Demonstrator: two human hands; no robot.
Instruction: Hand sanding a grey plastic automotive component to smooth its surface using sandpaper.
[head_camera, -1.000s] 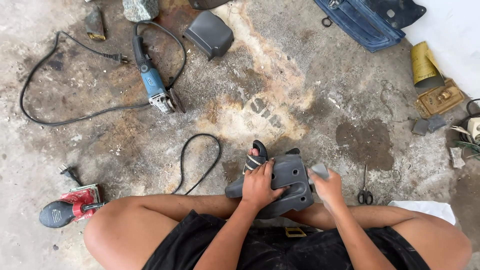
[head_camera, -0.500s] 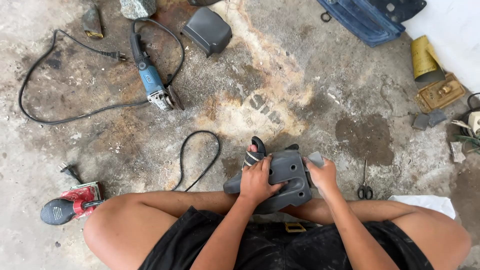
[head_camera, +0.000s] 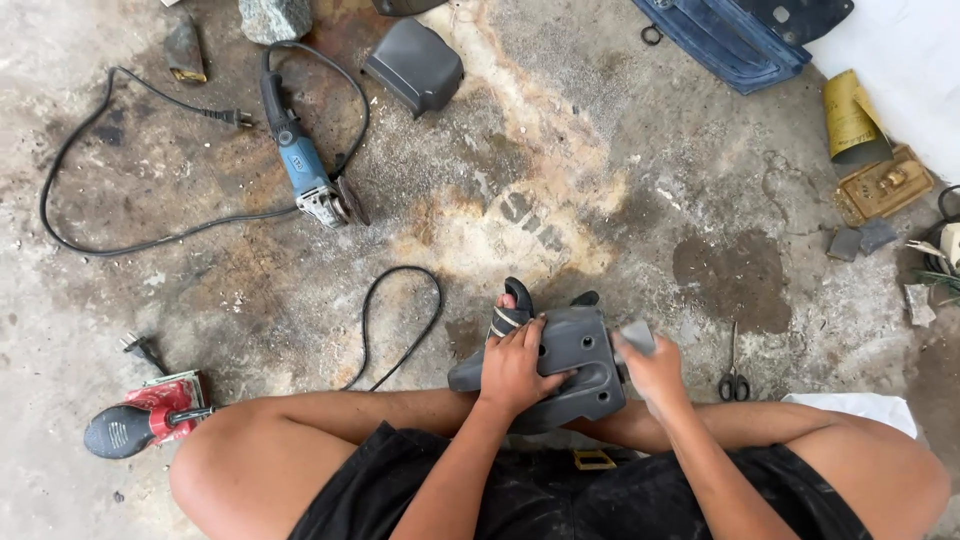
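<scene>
I sit cross-legged on a stained concrete floor with a dark grey plastic cover part (head_camera: 575, 352) resting on my legs. My left hand (head_camera: 512, 368) presses down on its left side, fingers spread over the top. My right hand (head_camera: 655, 372) grips a small grey sanding piece (head_camera: 636, 337) against the part's right edge. My foot in a black sandal (head_camera: 512, 306) pokes out just beyond the left hand.
A blue angle grinder (head_camera: 305, 170) with a black cord lies upper left, a red sander (head_camera: 150, 414) at lower left, another grey cover (head_camera: 415, 66) at top. Scissors (head_camera: 733, 372) lie right of the part. Sandpaper roll (head_camera: 850, 118) and blue panel (head_camera: 735, 38) sit upper right.
My right hand with the sanding piece has shifted slightly along the part's right edge. The left hand stays pressed on the part.
</scene>
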